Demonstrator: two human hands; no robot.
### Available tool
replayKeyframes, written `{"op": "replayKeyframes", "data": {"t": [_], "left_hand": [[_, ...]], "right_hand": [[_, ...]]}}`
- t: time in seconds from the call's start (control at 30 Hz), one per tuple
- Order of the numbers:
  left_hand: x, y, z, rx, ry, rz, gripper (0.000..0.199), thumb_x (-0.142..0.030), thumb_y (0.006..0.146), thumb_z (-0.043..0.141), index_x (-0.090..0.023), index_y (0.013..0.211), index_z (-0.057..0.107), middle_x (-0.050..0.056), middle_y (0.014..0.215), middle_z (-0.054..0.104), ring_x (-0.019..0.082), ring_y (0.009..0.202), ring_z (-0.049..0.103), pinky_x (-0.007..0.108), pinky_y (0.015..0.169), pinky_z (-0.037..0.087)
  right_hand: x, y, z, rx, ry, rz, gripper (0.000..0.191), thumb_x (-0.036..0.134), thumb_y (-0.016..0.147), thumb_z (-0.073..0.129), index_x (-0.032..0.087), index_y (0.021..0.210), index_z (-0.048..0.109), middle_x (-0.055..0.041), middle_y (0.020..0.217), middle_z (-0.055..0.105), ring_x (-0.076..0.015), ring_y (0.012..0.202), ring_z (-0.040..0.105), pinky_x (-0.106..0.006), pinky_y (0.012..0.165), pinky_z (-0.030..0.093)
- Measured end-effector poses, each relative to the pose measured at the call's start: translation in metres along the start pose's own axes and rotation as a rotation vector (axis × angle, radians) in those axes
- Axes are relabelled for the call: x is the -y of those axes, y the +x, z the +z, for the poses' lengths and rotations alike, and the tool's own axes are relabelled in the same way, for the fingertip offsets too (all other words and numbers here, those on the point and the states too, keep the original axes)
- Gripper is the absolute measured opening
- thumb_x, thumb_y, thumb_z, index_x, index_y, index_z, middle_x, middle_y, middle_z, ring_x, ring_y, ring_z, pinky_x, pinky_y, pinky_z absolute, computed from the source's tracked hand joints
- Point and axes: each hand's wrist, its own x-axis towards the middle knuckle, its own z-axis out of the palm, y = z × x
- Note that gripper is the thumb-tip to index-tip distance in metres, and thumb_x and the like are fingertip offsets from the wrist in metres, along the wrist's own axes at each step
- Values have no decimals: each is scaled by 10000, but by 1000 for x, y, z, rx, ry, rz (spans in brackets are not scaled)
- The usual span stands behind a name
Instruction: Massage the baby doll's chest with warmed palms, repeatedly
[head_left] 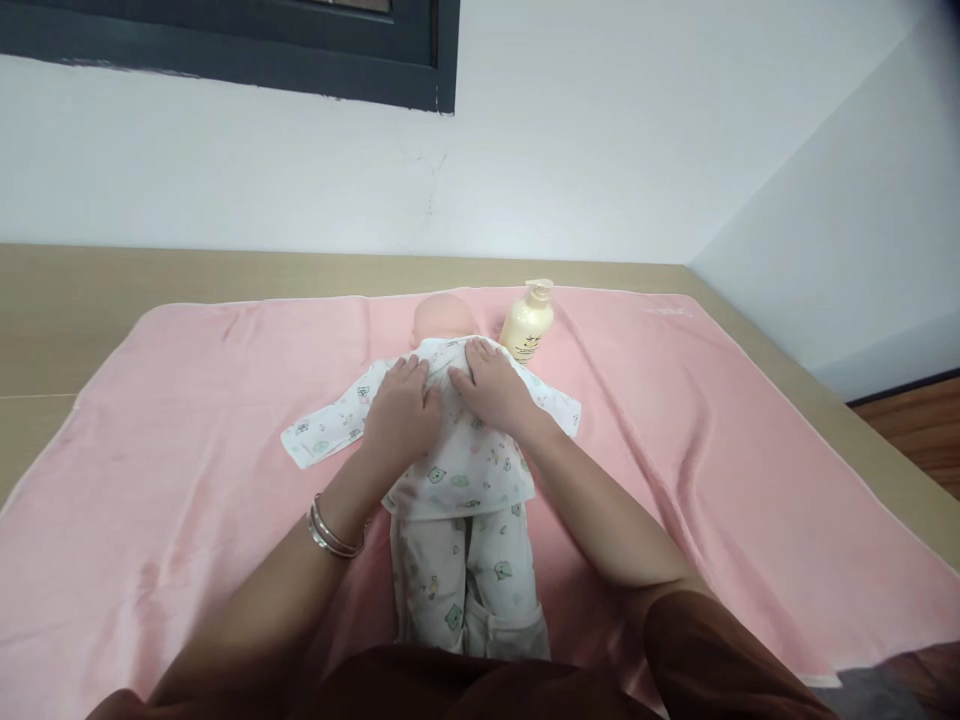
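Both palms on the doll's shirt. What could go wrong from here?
The pump bottle stands near the right hand; an outward sweep could tip it.
Pushing on the shirt might ruck it up.
Bangles on the left wrist might snag the fabric.

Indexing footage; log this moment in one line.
left hand: on printed pajama top | right hand: on same top | pump bottle: beside doll's head | pink blanket: underneath

Both your hands (446, 390) lie flat on the upper part of the doll (469, 460), which wears a printed white top and pants. The pump bottle (527, 322) stands just beside its head, on the pink blanket (247, 380). Bracelets (330, 530) circle your wrist.
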Motion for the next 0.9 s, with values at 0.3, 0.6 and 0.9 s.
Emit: {"op": "replayKeyframes", "data": {"t": [0.3, 0.6, 0.9], "left_hand": [[15, 14, 9, 23, -56, 16, 589, -317, 951, 344, -23, 1448, 457, 191, 1559, 433, 321, 1509, 309, 543, 1257, 256], [-19, -17, 14, -25, 54, -6, 533, -246, 965, 327, -36, 1427, 490, 197, 1579, 400, 340, 1525, 268, 556, 1265, 219], [21, 17, 18, -32, -59, 70, 522, -258, 932, 337, -84, 1386, 528, 174, 1539, 468, 307, 1492, 350, 561, 1239, 272]], "right_hand": [[28, -30, -3, -57, -179, -12, 527, 326, 1016, 354, -58, 1305, 571, -279, 1402, 563, -348, 1382, 475, -441, 1198, 321], [3, 1, 9, -112, -131, -28, 545, 358, 1018, 350, -24, 1366, 524, -241, 1465, 521, -323, 1418, 434, -450, 1203, 305], [29, -27, 2, -156, -191, -114, 452, 258, 998, 363, -10, 1215, 654, -229, 1301, 655, -313, 1295, 561, -411, 1146, 395]]}}
